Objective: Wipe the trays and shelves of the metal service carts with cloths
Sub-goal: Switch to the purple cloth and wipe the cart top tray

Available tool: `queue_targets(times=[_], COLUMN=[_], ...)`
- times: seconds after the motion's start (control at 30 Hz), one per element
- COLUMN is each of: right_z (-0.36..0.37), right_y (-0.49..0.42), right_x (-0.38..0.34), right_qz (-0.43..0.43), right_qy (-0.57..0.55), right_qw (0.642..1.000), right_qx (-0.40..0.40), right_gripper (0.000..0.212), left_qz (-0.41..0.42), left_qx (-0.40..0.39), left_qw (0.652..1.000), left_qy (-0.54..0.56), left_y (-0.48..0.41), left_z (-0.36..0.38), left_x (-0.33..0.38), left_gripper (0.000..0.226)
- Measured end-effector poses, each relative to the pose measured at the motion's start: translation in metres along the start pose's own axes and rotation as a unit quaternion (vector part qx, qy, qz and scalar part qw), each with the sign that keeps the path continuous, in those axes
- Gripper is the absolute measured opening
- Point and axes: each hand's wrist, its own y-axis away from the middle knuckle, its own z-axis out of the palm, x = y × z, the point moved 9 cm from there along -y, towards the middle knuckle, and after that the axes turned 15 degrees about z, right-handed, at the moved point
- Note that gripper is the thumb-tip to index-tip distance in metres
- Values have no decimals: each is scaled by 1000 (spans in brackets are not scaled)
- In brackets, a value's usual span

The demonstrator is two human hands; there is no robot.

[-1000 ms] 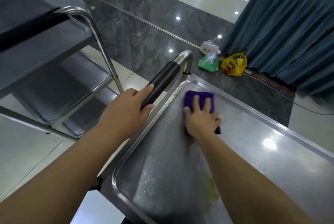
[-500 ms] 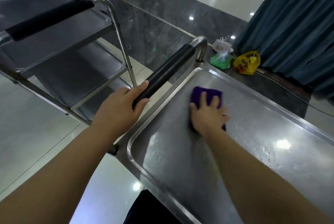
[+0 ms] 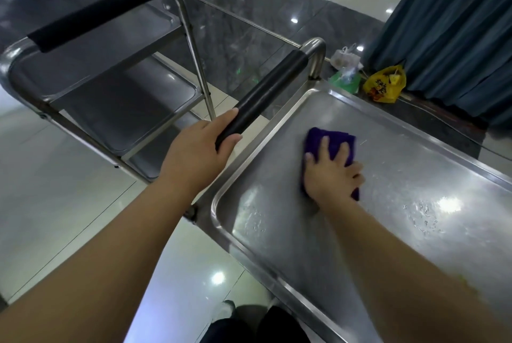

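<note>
A purple cloth point(image 3: 336, 140) lies flat on the wet top tray point(image 3: 415, 165) of the near metal cart. My right hand point(image 3: 331, 175) presses down on the cloth, fingers spread, covering its near half. My left hand point(image 3: 201, 153) is wrapped around the near end of the cart's black foam handle point(image 3: 266, 93), which runs along the tray's left side. Water streaks and light glare show on the tray to the right of the cloth.
A second metal cart point(image 3: 116, 104) with several shelves and its own black handle point(image 3: 91, 16) stands close on the left. A yellow bag point(image 3: 383, 85), a green bag point(image 3: 346, 81) and a white bag point(image 3: 346, 57) sit on the dark floor by a blue-grey drape point(image 3: 457, 32). My legs show at the bottom.
The view has shifted, so both carts sit further right and lower in frame. My right hand has slid the cloth a little away from the tray's far-left corner, toward the middle. The left hand stays on the handle.
</note>
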Motion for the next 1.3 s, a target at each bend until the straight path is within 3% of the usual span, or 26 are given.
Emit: queue_targets(times=[0.07,0.17,0.23,0.3,0.4,0.47,0.5,0.57,0.67,0.77,0.83,0.93,1.0,1.13,1.23,1.3], right_z=[25,68,75,61,41,38,42,61,89,86,75,59,65,87,81,70], right_y=[52,144,164,140,81,77,89,127,194,198,174,133,143,196,203,190], right_x=[-46,-88,-83,-60,-7,7,0,-34,-78,-62,-25,47,51,5,23,60], right_qz=[-123,-329,-399,-375,-150,-14,11,-30,-194,-276,-246,4,69,-106,-166,-141], right_qy=[13,50,79,65,16,-8,-10,-13,5,27,35,-6,-19,10,25,35], right_qw=[992,942,913,925,989,1000,1000,999,981,961,969,1000,997,994,986,989], right_qx=[-3,-30,-32,-15,-15,0,3,-12,-6,-14,-2,21,27,16,3,14], right_gripper=[59,56,54,52,53,56,57,57,57,58,53,53,55,54,57,54], left_qz=[9,18,23,30,37,38,39,47,72,107,127,130,134,255,336,328], left_qx=[2,1,-4,-7,5,17,15,7,10,17,19,15,5,26,27,-63], left_qw=[1000,998,996,996,995,995,995,996,996,993,991,991,991,956,936,942], left_qy=[6,63,88,89,93,92,86,72,42,36,39,36,7,-142,-102,-40], left_y=[4,8,9,11,13,13,13,14,15,18,18,18,18,28,40,48], left_z=[-2,-2,-2,-2,-5,-8,-8,-7,-9,-11,-12,-12,-10,-4,14,47], left_x=[-2,-5,-5,-4,-4,-5,-4,-3,2,8,12,13,14,35,57,63], left_gripper=[44,36,35,38,41,42,43,44,43,39,36,35,34,30,34,40])
